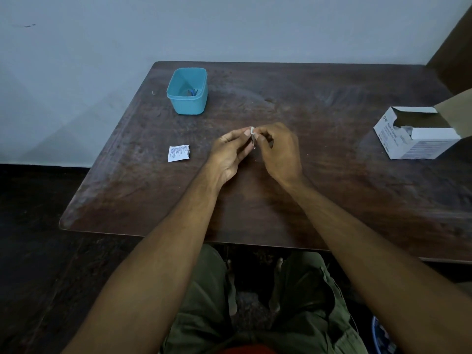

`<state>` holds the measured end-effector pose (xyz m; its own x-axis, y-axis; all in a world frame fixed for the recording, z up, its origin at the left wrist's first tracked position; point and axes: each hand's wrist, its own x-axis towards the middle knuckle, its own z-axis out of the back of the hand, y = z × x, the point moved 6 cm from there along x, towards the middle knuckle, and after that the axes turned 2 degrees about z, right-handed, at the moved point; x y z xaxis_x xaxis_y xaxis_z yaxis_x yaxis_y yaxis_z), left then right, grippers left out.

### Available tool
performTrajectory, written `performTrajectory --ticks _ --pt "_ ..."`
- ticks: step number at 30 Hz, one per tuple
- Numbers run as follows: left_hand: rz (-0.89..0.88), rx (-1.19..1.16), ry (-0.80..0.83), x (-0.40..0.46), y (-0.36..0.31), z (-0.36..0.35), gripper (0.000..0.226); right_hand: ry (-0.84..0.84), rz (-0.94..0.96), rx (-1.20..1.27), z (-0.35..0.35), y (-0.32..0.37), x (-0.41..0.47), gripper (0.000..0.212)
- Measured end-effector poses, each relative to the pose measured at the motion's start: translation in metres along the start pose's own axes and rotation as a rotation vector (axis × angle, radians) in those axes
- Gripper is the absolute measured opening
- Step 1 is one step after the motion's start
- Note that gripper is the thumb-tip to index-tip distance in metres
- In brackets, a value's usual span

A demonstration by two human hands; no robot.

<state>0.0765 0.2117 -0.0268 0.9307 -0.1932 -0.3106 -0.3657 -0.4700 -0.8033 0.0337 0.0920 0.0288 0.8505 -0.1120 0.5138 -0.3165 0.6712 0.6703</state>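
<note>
Both my hands meet above the middle of the dark wooden table (pixel 332 200). My left hand (pixel 229 154) and my right hand (pixel 279 152) pinch the top edge of a small thin white packet (pixel 252 135) held edge-on between thumbs and forefingers. Most of the packet is hidden by my fingers. A torn white printed packet (pixel 178 153) lies flat on the table to the left of my left hand.
A blue plastic tub (pixel 187 103) with small blue bits inside stands at the back left. An open white cardboard box (pixel 416 139) holding more packets sits at the right edge. A pale wall runs behind the table. My knees are under the near edge.
</note>
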Motion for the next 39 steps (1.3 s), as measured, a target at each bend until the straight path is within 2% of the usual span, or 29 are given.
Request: performTrajectory --ticks 6,11,19,25,33,39 --pt "-0.007 -0.043 0.043 0.001 -0.001 0.001 0.012 0.093 0.095 -0.016 0.0 0.009 -0.015 0.018" --pt "-0.005 -0.071 0.062 0.0 -0.001 0.001 0.011 0.056 0.033 -0.016 0.004 0.009 0.006 0.012" --pt "-0.007 -0.069 0.083 -0.001 -0.001 0.002 0.012 0.129 0.027 0.036 0.002 0.006 -0.01 0.014" --pt "-0.002 -0.076 0.1 -0.002 -0.001 0.001 0.009 0.085 -0.077 0.069 0.003 0.004 0.012 0.012" --pt "-0.019 -0.084 0.067 -0.002 -0.003 0.002 0.01 0.085 -0.014 0.04 0.001 0.007 -0.013 0.012" --pt "-0.031 -0.016 0.086 -0.004 -0.002 -0.002 0.01 0.039 -0.079 0.055 0.005 0.008 0.011 0.012"
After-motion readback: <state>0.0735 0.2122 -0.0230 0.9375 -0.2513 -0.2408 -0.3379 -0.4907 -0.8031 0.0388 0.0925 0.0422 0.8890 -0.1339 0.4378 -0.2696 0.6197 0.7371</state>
